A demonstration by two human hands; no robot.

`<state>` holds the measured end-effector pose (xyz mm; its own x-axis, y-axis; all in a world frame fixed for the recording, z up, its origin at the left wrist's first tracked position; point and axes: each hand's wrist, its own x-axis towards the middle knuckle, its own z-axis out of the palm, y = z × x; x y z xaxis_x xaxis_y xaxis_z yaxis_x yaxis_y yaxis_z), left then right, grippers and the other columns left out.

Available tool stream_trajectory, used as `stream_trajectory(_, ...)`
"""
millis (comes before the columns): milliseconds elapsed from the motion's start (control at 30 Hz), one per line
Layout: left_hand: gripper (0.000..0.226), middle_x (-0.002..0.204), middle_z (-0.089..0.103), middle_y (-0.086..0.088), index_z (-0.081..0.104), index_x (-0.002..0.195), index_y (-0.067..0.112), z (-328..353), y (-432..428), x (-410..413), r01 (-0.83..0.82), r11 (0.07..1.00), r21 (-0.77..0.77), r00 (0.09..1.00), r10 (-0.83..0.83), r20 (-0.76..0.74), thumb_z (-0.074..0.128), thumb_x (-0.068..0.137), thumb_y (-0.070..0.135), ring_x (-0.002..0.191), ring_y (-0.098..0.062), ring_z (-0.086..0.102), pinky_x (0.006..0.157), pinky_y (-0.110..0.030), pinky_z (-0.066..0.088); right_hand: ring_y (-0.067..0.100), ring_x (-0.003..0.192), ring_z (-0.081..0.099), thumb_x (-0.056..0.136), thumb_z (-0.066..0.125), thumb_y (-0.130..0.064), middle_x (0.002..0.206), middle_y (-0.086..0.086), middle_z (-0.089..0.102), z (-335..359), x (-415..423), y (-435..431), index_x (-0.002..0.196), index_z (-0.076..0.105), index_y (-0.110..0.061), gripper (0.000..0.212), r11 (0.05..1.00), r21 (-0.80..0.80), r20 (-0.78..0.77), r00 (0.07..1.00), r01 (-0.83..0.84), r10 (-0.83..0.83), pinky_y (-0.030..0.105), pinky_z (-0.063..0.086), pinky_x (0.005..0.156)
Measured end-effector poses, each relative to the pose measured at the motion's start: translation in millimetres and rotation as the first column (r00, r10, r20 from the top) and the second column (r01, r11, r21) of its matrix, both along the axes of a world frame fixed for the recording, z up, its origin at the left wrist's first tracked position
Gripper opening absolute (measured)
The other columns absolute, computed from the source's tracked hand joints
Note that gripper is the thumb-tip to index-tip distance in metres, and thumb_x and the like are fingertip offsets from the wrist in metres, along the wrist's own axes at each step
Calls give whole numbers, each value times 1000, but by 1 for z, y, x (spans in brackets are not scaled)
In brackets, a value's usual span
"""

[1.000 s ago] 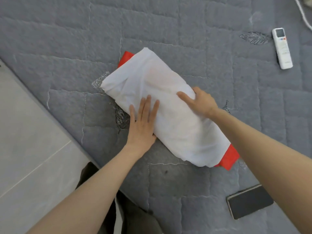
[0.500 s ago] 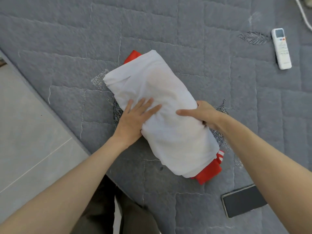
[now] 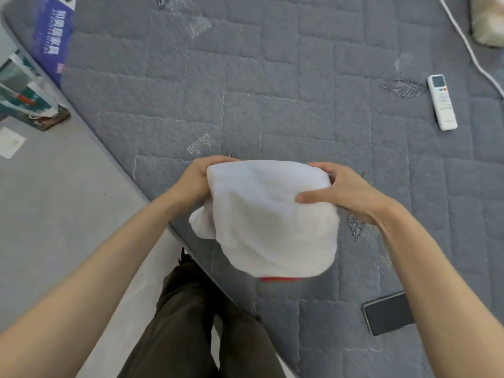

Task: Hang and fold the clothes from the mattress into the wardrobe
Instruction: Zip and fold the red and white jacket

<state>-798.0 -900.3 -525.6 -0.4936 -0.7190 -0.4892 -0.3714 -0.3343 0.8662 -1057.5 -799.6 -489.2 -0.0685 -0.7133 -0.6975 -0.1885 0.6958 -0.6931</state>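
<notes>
I hold the folded white garment (image 3: 272,219) up between both hands, above the near edge of the grey quilted mattress (image 3: 272,77). My left hand (image 3: 191,184) has its grip closed on the garment's far left corner, fingers hidden behind the cloth. My right hand (image 3: 343,192) has its grip closed on the far right corner, thumb pressed on the front of the fabric. The bundle hangs down toward me, and a thin red strip (image 3: 281,279) shows under its near edge. On the mattress, a white remote control (image 3: 441,102) lies far to the right, and a dark phone (image 3: 387,313) lies near, to the right of the garment. A white cable (image 3: 469,47) runs along the far right. My dark trousers (image 3: 196,323) show below, over the pale floor (image 3: 54,200).
</notes>
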Motion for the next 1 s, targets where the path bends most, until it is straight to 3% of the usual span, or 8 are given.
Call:
stream_trajectory(133, 21, 81, 62, -6, 66, 82, 16, -40, -21, 4, -316, 931, 181, 924, 258, 282, 49, 92, 6, 76, -18, 50, 62, -27, 39, 9, 71, 70, 64, 89, -23, 98, 2, 67, -34, 26, -30, 127, 48, -32, 75, 967, -57, -94, 963, 250, -255, 20, 52, 53)
stream_trajectory(233, 27, 109, 63, -10, 59, 120, 8, -64, -41, 17, -572, 816, 78, 788, 521, 329, 54, 94, 9, 96, -24, 59, 76, -33, 50, 18, 97, 63, 70, 86, -21, 112, 3, 58, -73, 51, -53, 140, 35, -26, 87, 951, -56, -125, 943, 305, -310, 28, 51, 77)
stream_trajectory(300, 35, 120, 61, -10, 53, 128, 11, -72, -48, 26, -635, 753, 170, 755, 560, 339, 57, 95, 24, 104, -25, 61, 84, -35, 52, 19, 108, 58, 71, 85, -33, 122, 3, 54, -94, 64, -65, 142, 33, -23, 89, 947, -18, -183, 930, 321, -319, 33, 48, 90)
stream_trajectory(467, 41, 101, 69, -2, 65, 105, 16, -74, -38, 35, -390, 837, 384, 906, 272, 325, 56, 90, 52, 87, -17, 64, 74, -26, 53, 22, 110, 54, 67, 68, -72, 125, 1, 58, -109, 84, -79, 130, 48, -17, 86, 983, 128, -403, 912, 133, -71, 37, 46, 89)
stream_trajectory(667, 41, 115, 65, 1, 54, 125, 15, -73, -34, 26, -399, 871, 286, 917, 383, 111, 69, 88, 23, 96, -11, 63, 76, -21, 53, 7, 70, 67, 76, 67, -63, 85, -1, 70, -95, 88, -79, 89, 67, -18, 48, 978, 95, -244, 957, 184, -156, 22, 52, 58)
stream_trajectory(767, 46, 118, 60, 4, 49, 129, 16, -77, -44, 30, -318, 946, 67, 936, 302, 181, 68, 88, 28, 99, -7, 59, 77, -13, 49, 18, 92, 66, 83, 66, -54, 100, 2, 68, -104, 100, -73, 105, 62, -14, 47, 940, 34, -215, 921, 339, -325, 31, 53, 78)
stream_trajectory(867, 70, 138, 42, -5, 33, 145, 29, -91, -35, 32, -163, 986, 13, 905, 145, 400, 64, 85, 48, 128, -27, 38, 107, -37, 31, 27, 118, 47, 86, 61, -55, 118, 2, 55, -124, 116, -60, 117, 53, -15, 51, 923, -59, -346, 859, 381, -377, 36, 39, 98)
stream_trajectory(1000, 84, 146, 25, -6, 11, 149, 43, -104, -12, 26, -360, 930, 71, 857, 299, 420, 58, 83, 62, 133, -31, 27, 109, -46, 23, 29, 131, 29, 75, 58, -72, 143, -2, 37, -135, 128, -44, 138, 33, -36, 77, 875, -43, -380, 802, 482, -460, 33, 22, 94)
